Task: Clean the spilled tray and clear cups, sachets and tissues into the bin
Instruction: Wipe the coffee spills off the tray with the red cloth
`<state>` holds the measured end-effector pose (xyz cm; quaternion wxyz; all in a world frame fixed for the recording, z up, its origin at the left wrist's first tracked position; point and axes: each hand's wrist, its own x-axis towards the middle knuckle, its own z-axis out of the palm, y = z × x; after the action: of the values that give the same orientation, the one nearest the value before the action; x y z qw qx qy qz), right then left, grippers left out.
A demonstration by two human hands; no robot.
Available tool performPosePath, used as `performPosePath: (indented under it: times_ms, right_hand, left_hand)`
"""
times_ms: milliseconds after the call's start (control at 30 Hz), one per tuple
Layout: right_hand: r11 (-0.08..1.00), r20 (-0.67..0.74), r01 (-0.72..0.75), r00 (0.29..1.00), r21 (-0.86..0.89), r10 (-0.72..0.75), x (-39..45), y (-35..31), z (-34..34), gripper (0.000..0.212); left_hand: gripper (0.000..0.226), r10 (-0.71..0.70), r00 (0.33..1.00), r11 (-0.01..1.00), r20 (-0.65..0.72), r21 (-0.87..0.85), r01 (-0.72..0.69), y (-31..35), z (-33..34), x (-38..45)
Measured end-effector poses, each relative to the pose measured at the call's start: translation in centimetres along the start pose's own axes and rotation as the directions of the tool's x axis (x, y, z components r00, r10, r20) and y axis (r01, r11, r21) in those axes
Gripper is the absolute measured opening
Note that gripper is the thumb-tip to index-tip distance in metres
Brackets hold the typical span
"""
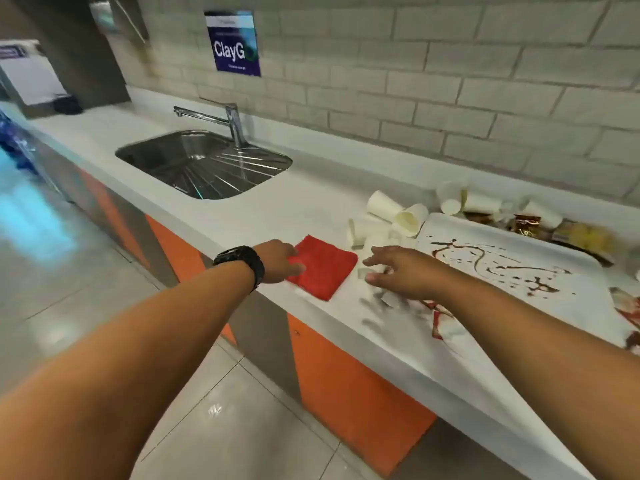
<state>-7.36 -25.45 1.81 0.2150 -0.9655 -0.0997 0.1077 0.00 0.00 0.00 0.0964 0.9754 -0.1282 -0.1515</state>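
Tray, white flat plastic (568,292), head view: brown spill streaks unwiped; sits on pale worktop (294,209). White paper cups (398,213) and sachets (526,225) still strewn. Left hand (280,261) fingers pressed on folded red cloth (325,266); right hand (405,271) fingers spread, empty. Judged: barely begun.

We find bare counter (277,209) between the sink (204,162) and the cups (391,216). Toppled cups crowd the tray's (554,268) far-left edge, sachets (561,233) its back, and tissues (443,323) its near edge.
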Motion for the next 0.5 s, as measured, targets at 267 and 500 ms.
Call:
performPosePath:
  times_ms: [267,500]
  right_hand:
    - [0.998,0.066,-0.018,0.998,-0.06,0.022,6.8,-2.2,7.6,0.046]
    - [0.921,0.077,0.078,0.996,-0.381,-0.053,10.3,-2.1,11.3,0.047]
  left_hand:
    - [0.034,0.122,0.991,0.992,0.049,-0.046,-0.119,-4.2,2.7,3.6]
    - [0.049,0.196,0.975,0.98,0.108,0.023,-0.2,-6.3,4.9,5.5]
